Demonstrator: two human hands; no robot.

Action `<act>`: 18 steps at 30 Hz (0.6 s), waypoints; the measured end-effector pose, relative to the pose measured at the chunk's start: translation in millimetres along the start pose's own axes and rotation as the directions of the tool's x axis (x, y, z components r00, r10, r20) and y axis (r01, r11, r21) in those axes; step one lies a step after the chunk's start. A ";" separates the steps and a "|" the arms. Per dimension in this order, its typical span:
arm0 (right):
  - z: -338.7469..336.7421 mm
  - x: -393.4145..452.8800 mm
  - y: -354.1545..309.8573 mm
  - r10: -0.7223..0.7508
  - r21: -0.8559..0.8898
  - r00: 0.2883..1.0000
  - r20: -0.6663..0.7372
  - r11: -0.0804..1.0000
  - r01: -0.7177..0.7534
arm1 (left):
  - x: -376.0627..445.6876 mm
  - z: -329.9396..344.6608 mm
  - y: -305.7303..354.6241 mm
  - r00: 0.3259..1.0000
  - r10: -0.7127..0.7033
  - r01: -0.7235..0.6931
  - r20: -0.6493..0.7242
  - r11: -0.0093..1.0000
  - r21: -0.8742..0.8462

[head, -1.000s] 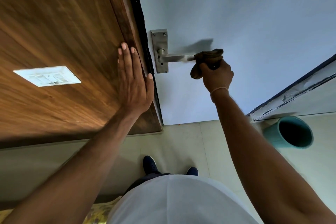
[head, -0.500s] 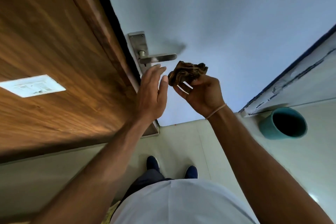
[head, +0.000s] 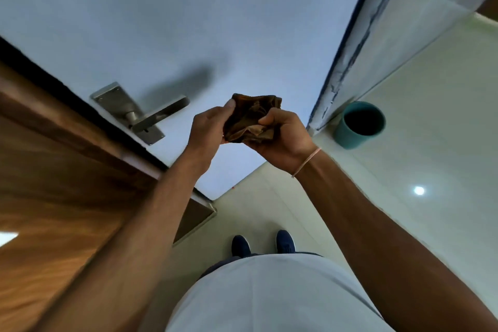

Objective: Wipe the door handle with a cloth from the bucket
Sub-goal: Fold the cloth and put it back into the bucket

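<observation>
A crumpled brown cloth [head: 250,120] is held between both hands in front of the pale blue door [head: 188,21]. My left hand [head: 208,124] grips its left edge with thumb on top. My right hand [head: 283,137] grips its right side, a thin band on the wrist. The silver lever door handle [head: 159,116] on its metal plate [head: 113,100] sits to the left of the hands, untouched. The teal bucket [head: 359,124] stands on the floor at the right, by the door frame; its inside looks dark.
A wooden panel [head: 54,183] runs along the left, next to the door's edge. A white-and-blue door frame [head: 358,43] rises at the right. Pale floor tiles [head: 431,170] spread below, with my dark blue shoes [head: 262,246] near the door.
My right hand pulled the cloth off the handle and toward me. My left hand left the wooden panel and took hold of the cloth. The view swung right.
</observation>
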State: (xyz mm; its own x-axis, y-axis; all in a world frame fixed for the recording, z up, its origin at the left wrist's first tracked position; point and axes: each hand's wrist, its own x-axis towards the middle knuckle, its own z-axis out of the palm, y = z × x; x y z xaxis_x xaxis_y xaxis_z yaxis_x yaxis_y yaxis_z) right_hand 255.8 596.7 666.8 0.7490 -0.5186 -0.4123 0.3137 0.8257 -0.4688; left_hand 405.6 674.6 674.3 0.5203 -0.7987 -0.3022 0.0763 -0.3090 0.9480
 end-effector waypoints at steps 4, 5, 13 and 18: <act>-13.9 -6.8 -7.7 -0.066 -0.045 0.996 -0.067 0.997 0.063 | 14.8 9.9 4.4 0.993 0.003 -0.007 0.115 0.999 0.035; -19.5 -8.9 -10.9 -0.079 -0.070 0.992 -0.099 0.995 0.073 | 19.1 13.6 5.9 0.990 -0.008 0.005 0.141 1.000 0.022; -82.4 -48.0 -40.4 -0.304 -0.153 0.911 -0.280 0.951 0.270 | 38.3 90.0 20.7 0.922 -0.125 0.138 0.366 0.990 -0.010; -128.8 -71.6 -77.2 -0.307 -0.134 0.886 -0.348 0.952 0.277 | 50.4 155.6 26.1 0.935 0.103 -0.177 0.341 0.965 0.195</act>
State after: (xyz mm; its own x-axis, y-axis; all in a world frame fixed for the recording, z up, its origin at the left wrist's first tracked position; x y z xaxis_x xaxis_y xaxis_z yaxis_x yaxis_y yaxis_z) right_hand 102.8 541.5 631.9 0.3640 -0.7898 -0.4937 0.4275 0.6126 -0.6648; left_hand 301.5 545.9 668.2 0.2044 -0.9540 -0.2193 -0.1847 -0.2576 0.9484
